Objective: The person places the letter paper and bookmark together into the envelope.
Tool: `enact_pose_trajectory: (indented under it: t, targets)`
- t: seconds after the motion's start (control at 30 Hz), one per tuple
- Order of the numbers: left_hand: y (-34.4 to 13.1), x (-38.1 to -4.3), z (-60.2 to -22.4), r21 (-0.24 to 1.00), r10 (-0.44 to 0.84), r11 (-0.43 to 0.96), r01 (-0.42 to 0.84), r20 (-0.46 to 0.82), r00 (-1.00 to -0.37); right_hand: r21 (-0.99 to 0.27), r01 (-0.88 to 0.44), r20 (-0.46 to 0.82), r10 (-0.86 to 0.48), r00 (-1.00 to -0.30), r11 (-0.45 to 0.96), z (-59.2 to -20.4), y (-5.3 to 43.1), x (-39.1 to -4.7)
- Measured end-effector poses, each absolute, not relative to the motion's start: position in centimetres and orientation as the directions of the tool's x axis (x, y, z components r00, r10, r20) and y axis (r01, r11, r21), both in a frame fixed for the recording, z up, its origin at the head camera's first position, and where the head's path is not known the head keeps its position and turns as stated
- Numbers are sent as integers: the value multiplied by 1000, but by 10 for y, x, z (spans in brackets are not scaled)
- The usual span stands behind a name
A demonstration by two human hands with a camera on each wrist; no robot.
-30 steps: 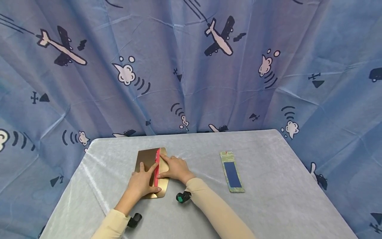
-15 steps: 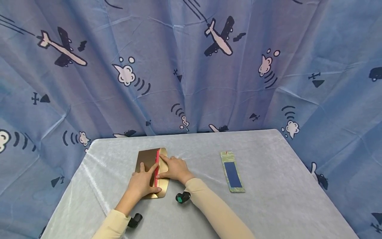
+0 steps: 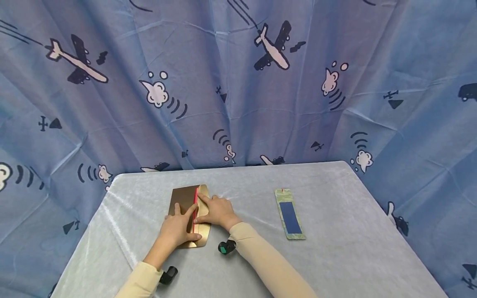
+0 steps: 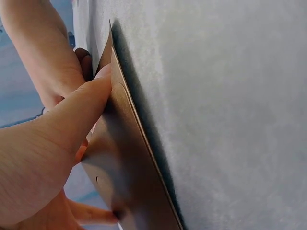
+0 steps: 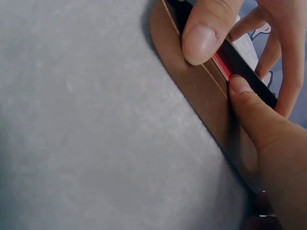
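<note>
A gold-brown envelope (image 3: 183,196) lies on the left part of the table, its rounded flap (image 3: 203,239) unfolded to the right. Along its mouth shows a thin edge of a flat red item (image 5: 221,66); the remainder is hidden inside. My left hand (image 3: 176,228) rests on the envelope with fingers spread, its thumb extended over the flap near the mouth. From the right, my right hand (image 3: 219,211) reaches over the flap, thumb and forefinger stretched apart and their tips pressing at the red edge.
To the right lies a slim green packet (image 3: 279,195) with a dark blue panel (image 3: 290,218). A pale grey cloth covers the table (image 3: 346,223). Behind its far edge hangs a blue curtain (image 3: 238,82) printed with planes.
My right hand has edged left, and the red strip showing at the envelope's mouth has become narrower. The left hand has stayed in place.
</note>
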State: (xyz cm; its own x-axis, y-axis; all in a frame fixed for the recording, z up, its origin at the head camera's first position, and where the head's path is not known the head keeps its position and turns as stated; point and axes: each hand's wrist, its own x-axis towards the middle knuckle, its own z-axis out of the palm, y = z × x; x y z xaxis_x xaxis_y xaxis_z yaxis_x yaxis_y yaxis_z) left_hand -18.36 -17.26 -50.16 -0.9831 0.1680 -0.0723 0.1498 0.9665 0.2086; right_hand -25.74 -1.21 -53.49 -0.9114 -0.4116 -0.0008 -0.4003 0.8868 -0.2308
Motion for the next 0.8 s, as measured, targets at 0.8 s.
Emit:
enact_pose_trajectory:
  t: [0.8]
  targets:
    - [-173, -183, -503, 204, 165, 967, 150, -56, -985, -255, -425, 14, -436, -900, 868, -537, -8, -256]
